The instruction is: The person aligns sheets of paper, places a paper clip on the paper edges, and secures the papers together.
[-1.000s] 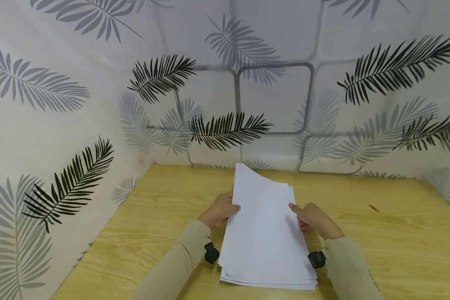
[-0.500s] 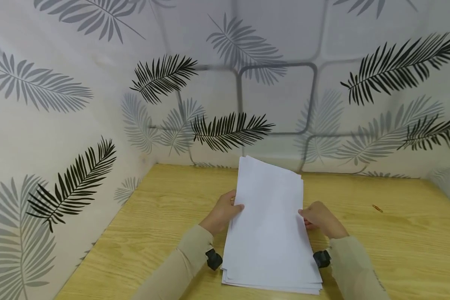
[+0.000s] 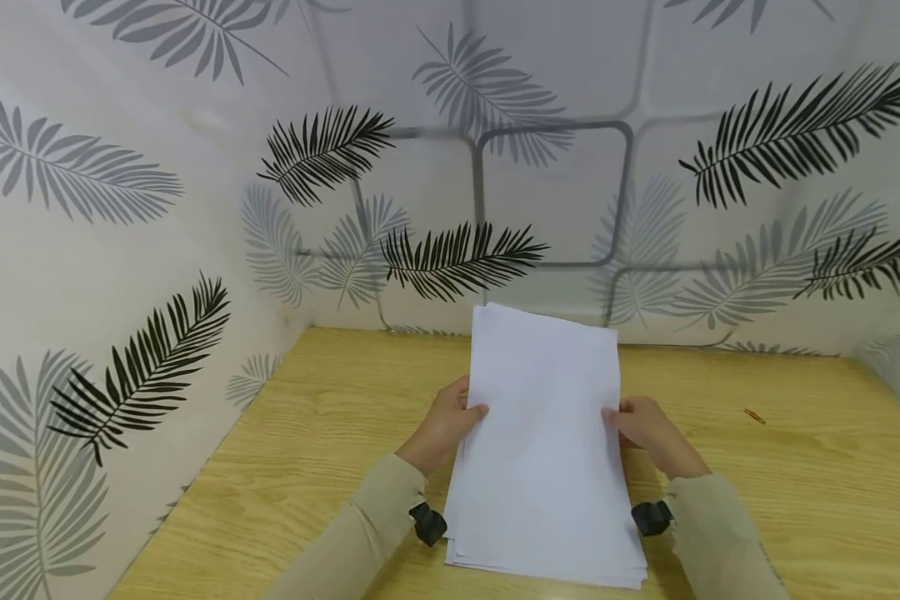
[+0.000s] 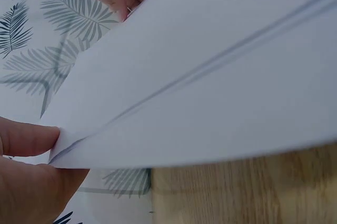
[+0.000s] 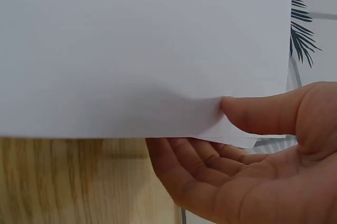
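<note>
A person in beige sleeves [image 3: 352, 525] grips a stack of white paper [image 3: 543, 450] by its two long sides — the left hand [image 3: 442, 423] on the stack's left edge, the right hand [image 3: 651, 432] on its right. The grasp is firm enough to be plain in each wrist view: both thumbs lie on the stack's upper face, and the fingers bear from behind or below.

The stack lies directly between the palms, its long axis running away from the person and crossing the line from hand to hand. Neither hand is clearly nearer; they face each other across the stack, closer to its far end than to its near one as the head view frames it. That far end points toward the leaf-patterned wall [image 3: 540, 200] and appears tipped up, its short edge showing against the wall. The stack is over the wood-grain table [image 3: 307, 433], though whether its near end touches the tabletop cannot be told.

The sheets do not line up — corners stagger at the stack's near left, and the left wrist view shows a gap between layers running lengthwise from the left hand's pinch. Black wrist cameras [image 3: 427, 523] sit low on either side of the stack. Well to the stack's right lies what looks like an orange paper clip [image 3: 755, 416].
</note>
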Demonstrator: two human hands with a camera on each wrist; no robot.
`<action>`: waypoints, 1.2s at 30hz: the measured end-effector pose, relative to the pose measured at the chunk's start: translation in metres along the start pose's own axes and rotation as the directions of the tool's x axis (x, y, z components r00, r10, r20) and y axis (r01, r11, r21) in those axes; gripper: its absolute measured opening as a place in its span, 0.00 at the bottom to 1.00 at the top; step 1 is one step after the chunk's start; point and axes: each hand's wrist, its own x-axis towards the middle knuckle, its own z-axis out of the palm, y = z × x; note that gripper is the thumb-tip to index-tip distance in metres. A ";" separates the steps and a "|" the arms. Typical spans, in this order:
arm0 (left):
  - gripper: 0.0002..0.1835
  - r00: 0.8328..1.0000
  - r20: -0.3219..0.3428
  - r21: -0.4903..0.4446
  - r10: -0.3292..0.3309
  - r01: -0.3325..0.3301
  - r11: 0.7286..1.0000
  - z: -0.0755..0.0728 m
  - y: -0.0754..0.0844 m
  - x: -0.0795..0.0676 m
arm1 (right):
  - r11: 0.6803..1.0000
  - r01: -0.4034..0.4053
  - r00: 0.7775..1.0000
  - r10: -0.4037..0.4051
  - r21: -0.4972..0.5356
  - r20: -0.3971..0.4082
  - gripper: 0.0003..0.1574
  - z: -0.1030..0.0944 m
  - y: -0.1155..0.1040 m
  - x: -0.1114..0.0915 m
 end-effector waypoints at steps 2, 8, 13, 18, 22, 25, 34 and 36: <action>0.24 1.000 -0.004 -0.012 0.008 -0.008 1.000 -0.001 0.001 -0.001 | 1.000 -0.001 1.000 0.001 0.024 0.003 0.23 0.000 -0.001 -0.001; 0.23 1.000 -0.006 -0.022 0.022 -0.022 0.999 0.000 0.004 -0.003 | 0.991 0.028 0.999 -0.025 0.134 -0.023 0.29 -0.002 -0.006 -0.007; 0.23 0.998 0.002 -0.021 0.068 -0.068 0.997 0.004 0.009 -0.004 | 0.984 0.102 0.990 -0.086 0.146 -0.108 0.30 -0.007 -0.016 -0.017; 0.24 0.990 -0.067 0.056 0.123 -0.119 0.991 0.008 0.017 -0.005 | 0.975 0.209 0.950 -0.183 0.079 -0.252 0.25 -0.012 -0.028 -0.023; 0.22 0.975 -0.134 0.114 0.177 -0.162 0.980 0.012 0.029 -0.010 | 0.952 0.304 0.892 -0.276 0.024 -0.358 0.23 -0.014 -0.036 -0.027; 0.21 0.958 -0.166 0.140 0.235 -0.213 0.967 0.015 0.035 -0.010 | 0.929 0.367 0.827 -0.347 -0.042 -0.442 0.19 -0.013 -0.040 -0.032; 0.19 0.885 -0.190 0.153 0.424 -0.400 0.904 0.024 0.033 -0.013 | 0.882 0.440 0.674 -0.450 -0.171 -0.586 0.11 -0.008 -0.049 -0.045; 0.19 0.869 -0.197 0.154 0.454 -0.429 0.890 0.025 0.034 -0.013 | 0.879 0.447 0.659 -0.450 -0.168 -0.603 0.11 -0.007 -0.051 -0.047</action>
